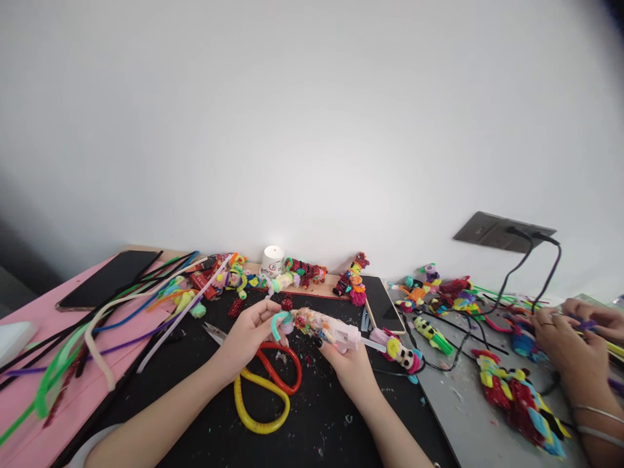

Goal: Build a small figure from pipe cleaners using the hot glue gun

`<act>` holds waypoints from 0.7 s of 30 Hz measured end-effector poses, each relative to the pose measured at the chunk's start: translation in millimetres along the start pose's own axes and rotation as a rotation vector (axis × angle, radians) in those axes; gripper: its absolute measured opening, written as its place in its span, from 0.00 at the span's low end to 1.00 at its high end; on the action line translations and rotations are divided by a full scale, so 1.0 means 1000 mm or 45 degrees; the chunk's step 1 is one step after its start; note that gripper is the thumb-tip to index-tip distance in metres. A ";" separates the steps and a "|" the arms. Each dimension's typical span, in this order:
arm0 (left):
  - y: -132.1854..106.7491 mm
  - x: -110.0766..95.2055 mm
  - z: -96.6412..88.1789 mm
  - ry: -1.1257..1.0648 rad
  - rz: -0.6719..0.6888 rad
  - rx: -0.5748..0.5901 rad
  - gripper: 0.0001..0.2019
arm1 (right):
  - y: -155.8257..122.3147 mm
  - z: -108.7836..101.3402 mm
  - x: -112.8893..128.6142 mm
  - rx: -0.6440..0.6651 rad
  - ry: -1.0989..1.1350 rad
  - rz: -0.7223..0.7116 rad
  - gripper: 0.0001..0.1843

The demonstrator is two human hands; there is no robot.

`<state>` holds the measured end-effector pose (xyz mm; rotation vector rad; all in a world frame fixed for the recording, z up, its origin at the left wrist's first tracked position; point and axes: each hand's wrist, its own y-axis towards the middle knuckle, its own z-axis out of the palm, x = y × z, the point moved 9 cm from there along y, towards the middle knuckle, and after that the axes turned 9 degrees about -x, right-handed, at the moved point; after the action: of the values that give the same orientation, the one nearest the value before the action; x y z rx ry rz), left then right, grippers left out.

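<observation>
My right hand [348, 370] is wrapped round a white hot glue gun [347, 330], its front half covered in colourful bits. A clear glue stick [374, 344] pokes out of its back end. The nozzle points left, towards my left hand [256, 328]. Those fingers pinch a small pipe cleaner piece [277, 325] with a teal curl and some lilac; its full shape is partly hidden. Dark red fuzz [286, 303] shows right beside the fingertips. Below my hands, scissors [263, 403] with one yellow and one red handle loop lie on the black mat [322, 422], blades pointing up-left.
Loose pipe cleaners [97, 338] spread over the pink surface at left, near a phone [110, 279]. Finished pipe cleaner dolls [353, 279] and a paper cup [272, 261] line the wall. Another phone [385, 304] lies behind. Cords run from a wall socket [502, 232]. A co-worker's hands [565, 338] work at right.
</observation>
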<state>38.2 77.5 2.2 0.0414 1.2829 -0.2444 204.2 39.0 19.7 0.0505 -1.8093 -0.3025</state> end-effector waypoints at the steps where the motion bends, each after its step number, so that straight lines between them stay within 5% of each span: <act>1: 0.000 -0.001 0.000 0.003 0.003 0.000 0.12 | 0.000 0.000 -0.001 -0.001 0.002 0.000 0.17; 21: -0.001 0.000 -0.002 0.018 0.003 -0.031 0.13 | 0.002 -0.008 -0.011 -0.105 -0.015 -0.022 0.17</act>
<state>36.3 77.3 1.5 0.0237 1.2994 -0.2264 215.3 41.3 11.4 0.0065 -1.8066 -0.3905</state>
